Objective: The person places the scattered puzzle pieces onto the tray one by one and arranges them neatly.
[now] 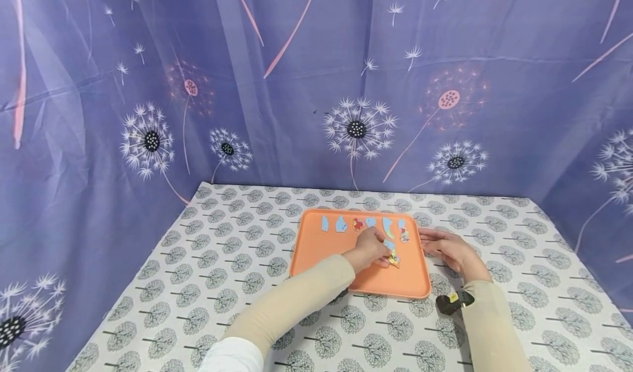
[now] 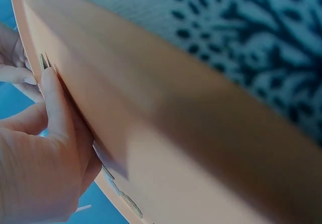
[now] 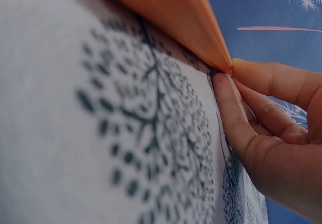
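Observation:
My left hand [image 1: 370, 247] is over the right half of an orange tray [image 1: 323, 256], its fingertips pinching a blue-and-yellow puzzle piece [image 1: 394, 259]. In the left wrist view, the left hand [image 2: 48, 156] shows a thin piece [image 2: 43, 61] tilted up at the fingertips, and the fingers hide most of it. My right hand [image 1: 454, 253] is at the tray's right side. Seen from the right wrist, the right hand [image 3: 282, 118] pinches the tray's rim [image 3: 221, 58] between thumb and fingers.
Several flat puzzle pieces lie along the tray's far side, among them a light blue one [image 1: 341, 225], a red one [image 1: 358, 225] and a multicoloured one [image 1: 404, 235]. A tree-print cloth [image 1: 237, 262] covers the table. Behind it hangs a purple dandelion curtain [image 1: 296, 114].

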Tool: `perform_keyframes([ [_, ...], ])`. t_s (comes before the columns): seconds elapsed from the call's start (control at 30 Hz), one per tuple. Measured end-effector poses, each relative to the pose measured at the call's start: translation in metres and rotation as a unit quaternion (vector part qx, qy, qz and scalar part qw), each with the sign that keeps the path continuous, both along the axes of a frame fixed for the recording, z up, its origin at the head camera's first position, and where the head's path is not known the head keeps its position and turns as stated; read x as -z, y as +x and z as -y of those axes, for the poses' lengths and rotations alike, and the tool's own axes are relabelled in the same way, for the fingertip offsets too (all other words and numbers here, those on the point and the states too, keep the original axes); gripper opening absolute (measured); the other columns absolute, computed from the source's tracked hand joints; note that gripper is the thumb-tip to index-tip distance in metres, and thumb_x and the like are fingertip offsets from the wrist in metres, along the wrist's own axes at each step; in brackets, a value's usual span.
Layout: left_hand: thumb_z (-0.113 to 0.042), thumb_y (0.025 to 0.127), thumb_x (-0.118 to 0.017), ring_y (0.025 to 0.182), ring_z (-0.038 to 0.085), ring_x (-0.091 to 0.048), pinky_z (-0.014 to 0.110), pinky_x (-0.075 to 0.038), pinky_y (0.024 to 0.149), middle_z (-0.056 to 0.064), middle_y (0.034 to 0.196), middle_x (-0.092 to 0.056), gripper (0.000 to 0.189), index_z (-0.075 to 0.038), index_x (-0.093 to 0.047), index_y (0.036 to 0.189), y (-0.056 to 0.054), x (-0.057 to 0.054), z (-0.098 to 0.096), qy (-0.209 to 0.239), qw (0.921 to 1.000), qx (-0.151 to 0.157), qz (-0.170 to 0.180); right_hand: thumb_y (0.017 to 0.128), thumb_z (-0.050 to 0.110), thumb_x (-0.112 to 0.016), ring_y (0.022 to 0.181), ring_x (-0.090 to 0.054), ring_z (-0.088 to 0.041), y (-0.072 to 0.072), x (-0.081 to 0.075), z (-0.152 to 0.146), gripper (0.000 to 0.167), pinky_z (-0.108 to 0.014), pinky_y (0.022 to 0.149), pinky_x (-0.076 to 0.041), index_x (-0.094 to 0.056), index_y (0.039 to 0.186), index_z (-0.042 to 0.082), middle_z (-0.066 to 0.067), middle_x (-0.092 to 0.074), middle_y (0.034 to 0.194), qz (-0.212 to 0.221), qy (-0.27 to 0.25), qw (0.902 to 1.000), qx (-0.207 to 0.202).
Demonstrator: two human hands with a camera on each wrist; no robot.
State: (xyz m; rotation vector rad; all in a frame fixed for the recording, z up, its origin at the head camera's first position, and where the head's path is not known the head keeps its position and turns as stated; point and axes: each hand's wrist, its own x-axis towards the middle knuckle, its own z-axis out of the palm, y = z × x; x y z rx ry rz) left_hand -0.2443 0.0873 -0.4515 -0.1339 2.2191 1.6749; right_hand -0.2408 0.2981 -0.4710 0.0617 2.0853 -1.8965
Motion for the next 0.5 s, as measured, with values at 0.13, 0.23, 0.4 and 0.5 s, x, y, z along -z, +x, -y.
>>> perform_keyframes([
  [0.13, 0.016, 0.079, -0.067, 0.051, 0.026, -0.063, 0.030, -0.059, 0.047, 0.014, 0.065, -0.059, 0.026, 0.001, -0.054, 0.094, -0.0011, 0.0022, -0.0008, 0.002, 1.0000, -0.003, -0.003, 0.089, -0.004, -0.059, 0.094, -0.060, -0.002, -0.0011, -0.0001, -0.0006, 0.066, -0.023, 0.092, -0.053, -0.025, 0.145, -0.013, -0.018, -0.053, 0.133, -0.001, -0.001, 1.0000, -0.001],
  [0.23, 0.016, 0.078, -0.068, 0.052, 0.028, -0.064, 0.030, -0.059, 0.047, 0.014, 0.065, -0.059, 0.027, 0.001, -0.055, 0.096, -0.0010, 0.0031, -0.0009, 0.001, 1.0000, -0.003, -0.004, 0.090, -0.004, -0.059, 0.094, -0.060, -0.001, -0.0014, 0.0002, -0.0009, 0.066, -0.023, 0.092, -0.053, -0.025, 0.145, -0.013, -0.021, -0.051, 0.135, 0.000, 0.003, 1.0000, 0.002],
  [0.4, 0.016, 0.077, -0.069, 0.059, 0.033, -0.068, 0.033, -0.060, 0.049, 0.014, 0.063, -0.060, 0.032, 0.002, -0.056, 0.103, 0.0020, 0.0024, 0.0009, -0.001, 1.0000, -0.002, -0.002, 0.089, -0.004, -0.059, 0.093, -0.061, -0.002, 0.0001, 0.0022, -0.0005, 0.066, -0.023, 0.092, -0.054, -0.024, 0.145, -0.014, -0.025, -0.049, 0.136, -0.001, 0.003, 1.0000, 0.005],
  [0.5, 0.016, 0.077, -0.069, 0.061, 0.034, -0.068, 0.034, -0.061, 0.051, 0.015, 0.065, -0.061, 0.033, 0.003, -0.056, 0.104, 0.0025, 0.0024, 0.0037, 0.009, 1.0000, -0.002, 0.000, 0.089, -0.005, -0.060, 0.093, -0.061, -0.001, 0.0009, 0.0035, -0.0002, 0.066, -0.023, 0.091, -0.054, -0.025, 0.145, -0.013, -0.019, -0.053, 0.132, 0.003, 0.001, 0.9999, 0.010],
])
